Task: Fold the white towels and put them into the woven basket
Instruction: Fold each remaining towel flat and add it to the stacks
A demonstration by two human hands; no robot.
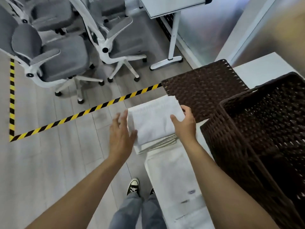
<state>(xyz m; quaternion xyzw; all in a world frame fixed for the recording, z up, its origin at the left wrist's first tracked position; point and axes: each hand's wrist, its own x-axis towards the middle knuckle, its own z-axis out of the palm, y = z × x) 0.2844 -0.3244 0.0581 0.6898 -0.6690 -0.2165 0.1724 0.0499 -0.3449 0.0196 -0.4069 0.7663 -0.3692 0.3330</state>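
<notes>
A folded white towel (pixel 154 119) is held in front of me, above a stack of folded white towels (pixel 158 143). My right hand (pixel 185 123) grips its right edge, thumb on top and fingers curled round the far corner. My left hand (pixel 121 132) is at the towel's left edge with straight, spread fingers, the thumb touching the near left corner. The dark brown woven basket (pixel 239 146) stands open at the right on a white table (pixel 267 67). Its woven lid (pixel 204 90) lies flat beyond the towel.
More white towel cloth (pixel 175 180) lies spread on the table below my arms. Grey office chairs (pixel 66 60) stand on the floor at the left, behind yellow-black floor tape (pixel 92 109). A white stand (pixel 173 40) is at the back. My shoes (pixel 132 187) are below.
</notes>
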